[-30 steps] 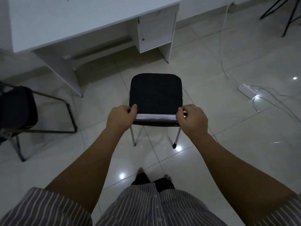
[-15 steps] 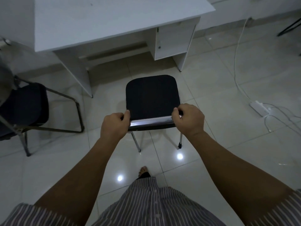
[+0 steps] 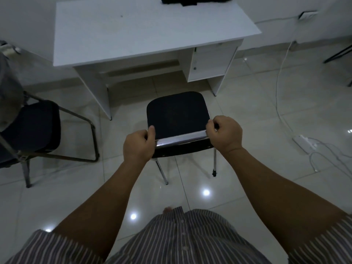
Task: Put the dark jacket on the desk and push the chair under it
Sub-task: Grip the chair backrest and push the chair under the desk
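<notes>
Both hands are gripping the chrome top rail of the chair (image 3: 178, 111), the left hand (image 3: 138, 144) and right hand (image 3: 224, 133) at its ends, facing the white table (image 3: 148, 31) where the dark jacket (image 3: 196, 0) is lying.

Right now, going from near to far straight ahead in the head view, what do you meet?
Striped shirt → hands, left and right, gripping the chair's back rail → chair seat → desk → dark jacket at the desk's far edge.
</notes>
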